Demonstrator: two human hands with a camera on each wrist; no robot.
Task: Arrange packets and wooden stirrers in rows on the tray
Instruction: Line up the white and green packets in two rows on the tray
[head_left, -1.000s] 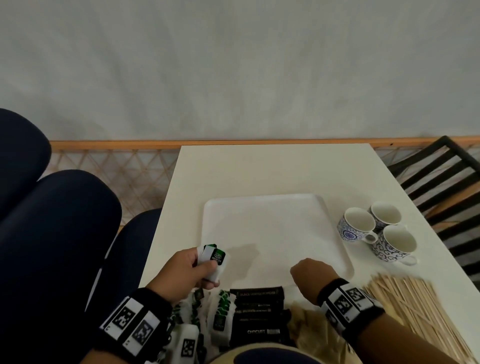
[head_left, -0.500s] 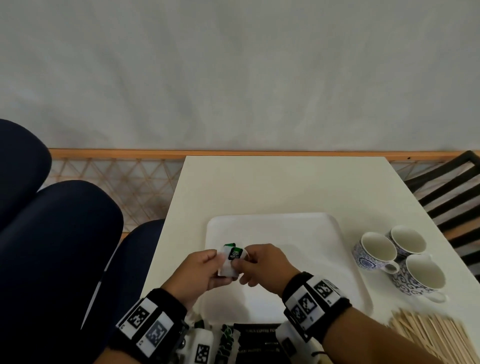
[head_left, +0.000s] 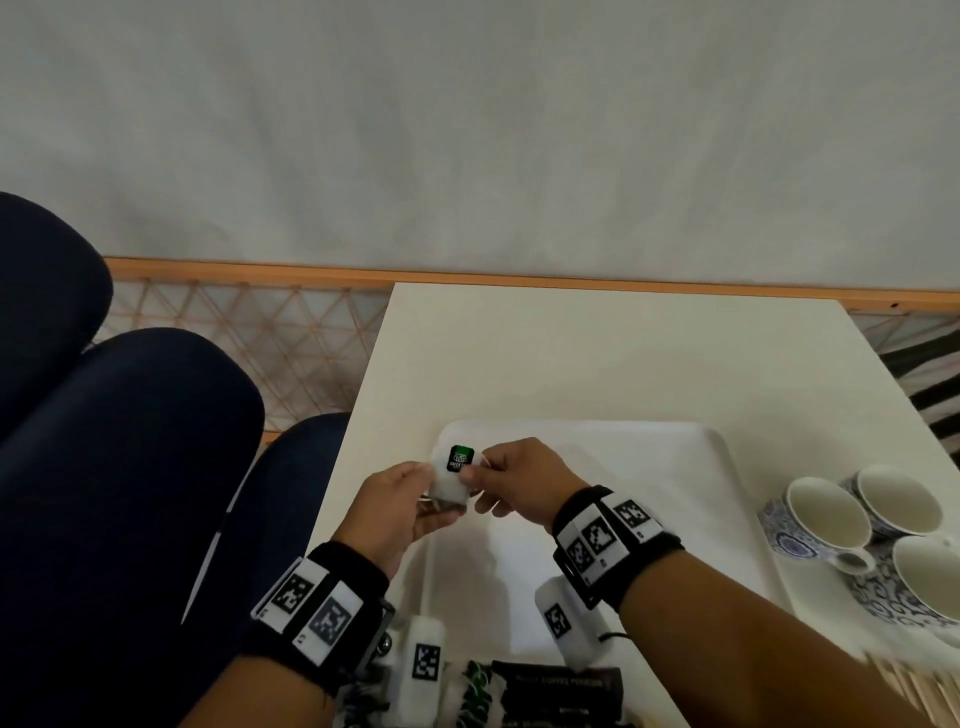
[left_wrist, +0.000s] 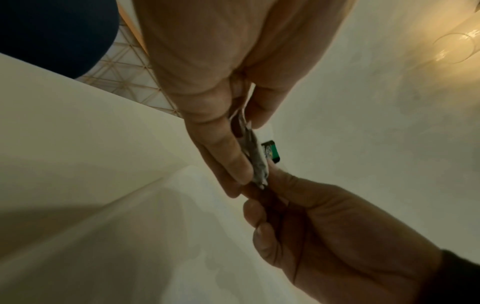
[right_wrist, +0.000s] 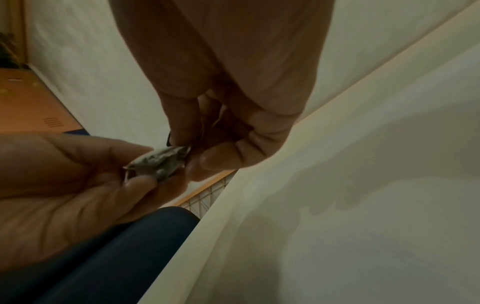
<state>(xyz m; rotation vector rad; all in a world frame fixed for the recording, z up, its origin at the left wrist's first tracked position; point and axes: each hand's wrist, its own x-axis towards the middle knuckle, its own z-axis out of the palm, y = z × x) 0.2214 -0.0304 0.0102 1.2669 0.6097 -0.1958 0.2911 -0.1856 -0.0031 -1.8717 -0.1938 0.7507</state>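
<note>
Above the tray's (head_left: 691, 467) near-left corner, left hand (head_left: 400, 504) pinches a small stack of white packets (head_left: 451, 480) w/ a green label; exact count unclear, edges blurred. Right hand (head_left: 519, 480) pinches its right side. Cups (head_left: 831, 519) right of tray, partly cut off.

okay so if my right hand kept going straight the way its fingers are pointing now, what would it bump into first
Probably the left hand. The right hand points leftward across the white tray, and both already pinch the same tea packets, so the left hand's fingertips lie just beyond them. Depth is hard to judge.
</note>
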